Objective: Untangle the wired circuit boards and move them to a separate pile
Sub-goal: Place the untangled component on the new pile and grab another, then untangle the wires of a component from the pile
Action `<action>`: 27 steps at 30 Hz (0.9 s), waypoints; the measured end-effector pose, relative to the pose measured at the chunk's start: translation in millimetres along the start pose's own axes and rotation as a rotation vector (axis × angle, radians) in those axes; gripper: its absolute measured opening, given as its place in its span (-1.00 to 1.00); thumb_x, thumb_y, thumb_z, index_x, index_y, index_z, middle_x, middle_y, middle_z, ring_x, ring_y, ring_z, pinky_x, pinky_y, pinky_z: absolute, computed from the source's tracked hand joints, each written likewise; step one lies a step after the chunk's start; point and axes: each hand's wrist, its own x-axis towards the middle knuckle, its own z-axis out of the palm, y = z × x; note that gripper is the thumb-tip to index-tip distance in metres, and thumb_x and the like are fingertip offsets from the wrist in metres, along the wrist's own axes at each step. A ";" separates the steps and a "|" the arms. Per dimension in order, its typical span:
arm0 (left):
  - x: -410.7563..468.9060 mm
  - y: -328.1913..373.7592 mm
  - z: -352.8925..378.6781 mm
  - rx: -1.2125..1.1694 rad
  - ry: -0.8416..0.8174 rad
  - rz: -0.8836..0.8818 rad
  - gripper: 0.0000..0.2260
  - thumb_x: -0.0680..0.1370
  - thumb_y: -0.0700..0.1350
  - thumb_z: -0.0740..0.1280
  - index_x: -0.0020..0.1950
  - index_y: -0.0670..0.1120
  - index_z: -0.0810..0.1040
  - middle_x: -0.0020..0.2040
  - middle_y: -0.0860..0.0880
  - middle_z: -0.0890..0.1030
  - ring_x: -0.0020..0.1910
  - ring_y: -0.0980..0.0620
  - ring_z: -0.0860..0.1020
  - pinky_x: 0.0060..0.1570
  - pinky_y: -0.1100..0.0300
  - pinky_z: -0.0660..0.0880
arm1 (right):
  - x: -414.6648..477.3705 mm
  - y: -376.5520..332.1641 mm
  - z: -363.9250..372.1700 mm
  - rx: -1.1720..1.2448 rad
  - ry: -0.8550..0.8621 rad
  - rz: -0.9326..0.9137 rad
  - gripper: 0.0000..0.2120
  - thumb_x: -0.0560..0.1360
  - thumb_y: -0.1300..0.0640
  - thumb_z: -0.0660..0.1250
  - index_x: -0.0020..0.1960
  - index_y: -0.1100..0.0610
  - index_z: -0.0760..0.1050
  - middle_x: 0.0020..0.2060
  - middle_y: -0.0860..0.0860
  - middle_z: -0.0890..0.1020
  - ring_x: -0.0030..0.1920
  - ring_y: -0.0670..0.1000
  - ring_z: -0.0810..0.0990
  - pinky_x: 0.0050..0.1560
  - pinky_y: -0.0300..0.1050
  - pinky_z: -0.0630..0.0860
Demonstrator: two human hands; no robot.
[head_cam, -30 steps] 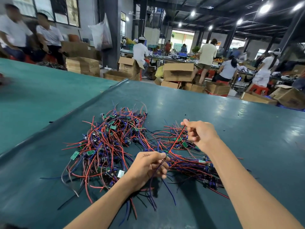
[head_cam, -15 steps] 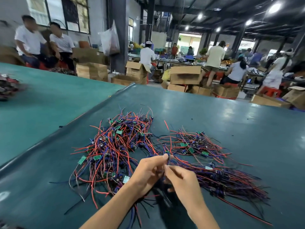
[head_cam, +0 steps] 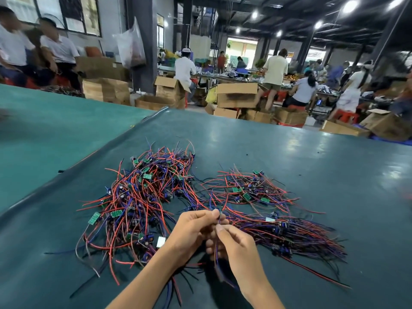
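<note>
Returning from above the sorted pile (head_cam: 289,233), the right hand (head_cam: 239,247) met the left hand (head_cam: 191,230), both pinching one wired circuit board (head_cam: 219,215) by its leads beside the tangled heap (head_cam: 142,197), evidently not yet free.

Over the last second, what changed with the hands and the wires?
The right hand drew back from farther out to meet the left hand; both now pinch the same wire strands. The left hand kept its place, and the tangled pile and the straightened pile lie as before.
</note>
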 end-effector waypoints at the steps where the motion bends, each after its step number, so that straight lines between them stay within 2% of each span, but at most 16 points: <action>1: 0.2 -0.7 -1.5 -0.005 0.003 0.006 -0.60 0.54 0.02 0.41 0.04 -0.36 0.64 -0.37 -0.11 0.55 -0.52 0.04 0.41 -0.52 0.24 0.39 | -2.4 -0.1 0.7 0.010 0.000 0.015 -0.74 0.63 0.17 0.30 -0.17 0.19 0.66 -0.30 0.18 0.70 -0.32 0.08 0.66 -0.26 -0.11 0.61; 4: 1.9 -0.6 -1.9 -0.010 0.043 0.071 -0.61 0.49 0.05 0.43 -0.01 -0.31 0.67 -0.14 -0.17 0.71 -0.38 0.10 0.48 -0.34 0.29 0.44 | -12.0 -3.6 -0.8 -0.001 -0.009 0.043 -0.72 0.64 0.17 0.29 -0.19 0.24 0.62 -0.35 0.19 0.67 -0.37 0.09 0.63 -0.33 -0.10 0.58; 7: 6.4 -0.7 -2.3 -0.031 0.121 0.111 -0.64 0.46 0.05 0.44 -0.03 -0.27 0.68 -0.02 -0.27 0.71 -0.31 0.11 0.46 -0.24 0.25 0.39 | -21.5 -5.9 2.5 -0.016 -0.022 0.047 -0.69 0.65 0.22 0.26 -0.25 0.25 0.57 -0.40 0.17 0.63 -0.42 0.08 0.58 -0.39 -0.09 0.55; 12: 7.2 -2.5 -5.0 -0.107 0.224 0.162 -0.67 0.51 -0.01 0.42 -0.12 -0.32 0.67 -0.11 -0.24 0.71 -0.13 -0.03 0.53 -0.33 0.29 0.41 | -34.4 -2.9 11.9 -0.110 0.009 0.045 -0.68 0.64 0.20 0.27 -0.26 0.23 0.57 -0.43 0.14 0.63 -0.44 0.07 0.58 -0.40 -0.06 0.54; 13: 7.2 -2.9 -5.7 -0.113 0.240 0.178 -0.62 0.51 -0.01 0.42 -0.12 -0.38 0.63 -0.11 -0.24 0.71 -0.13 0.00 0.55 -0.34 0.29 0.41 | -36.6 -2.4 12.9 -0.125 0.025 0.040 -0.68 0.63 0.19 0.28 -0.28 0.22 0.58 -0.43 0.14 0.64 -0.45 0.07 0.58 -0.41 -0.07 0.53; 15: 7.9 -2.3 -5.5 -0.124 0.263 0.197 -0.56 0.50 -0.01 0.43 -0.09 -0.45 0.59 -0.08 -0.27 0.70 -0.27 0.08 0.53 -0.35 0.29 0.41 | -40.4 -2.5 14.3 -0.151 0.059 0.030 -0.67 0.62 0.17 0.30 -0.30 0.19 0.59 -0.44 0.15 0.64 -0.46 0.06 0.58 -0.45 -0.09 0.51; 17: 9.0 -2.5 -6.2 -0.144 0.275 0.202 -0.65 0.48 0.00 0.44 -0.13 -0.33 0.67 -0.04 -0.29 0.70 -0.34 0.11 0.46 -0.36 0.28 0.40 | -43.8 -2.3 14.9 -0.134 0.087 0.046 -0.67 0.61 0.16 0.32 -0.31 0.19 0.60 -0.44 0.17 0.64 -0.48 0.08 0.58 -0.48 -0.11 0.48; 19: 9.7 -2.4 -6.8 -0.144 0.274 0.205 -0.71 0.48 0.02 0.44 -0.18 -0.22 0.72 -0.04 -0.27 0.70 -0.33 0.09 0.43 -0.35 0.27 0.39 | -48.1 -0.9 15.7 -0.090 0.106 0.079 -0.67 0.60 0.16 0.34 -0.32 0.21 0.61 -0.45 0.19 0.63 -0.49 0.09 0.57 -0.51 -0.12 0.46; 23: 11.9 -3.9 -9.8 -0.109 0.280 0.188 -0.69 0.45 0.09 0.47 -0.18 -0.17 0.74 -0.18 -0.16 0.66 -0.19 -0.02 0.48 -0.27 0.20 0.37 | -54.8 4.4 14.8 -0.030 0.168 0.111 -0.70 0.57 0.16 0.39 -0.32 0.20 0.66 -0.45 0.22 0.62 -0.50 0.13 0.56 -0.52 -0.10 0.47; 27: 14.0 -4.6 -11.0 -0.101 0.282 0.177 -0.73 0.50 0.05 0.44 -0.24 -0.12 0.73 -0.12 -0.18 0.65 -0.11 -0.06 0.48 -0.25 0.18 0.35 | -52.9 5.9 11.9 0.056 0.211 0.162 -0.72 0.53 0.13 0.45 -0.31 0.24 0.67 -0.45 0.25 0.61 -0.49 0.15 0.56 -0.53 -0.07 0.49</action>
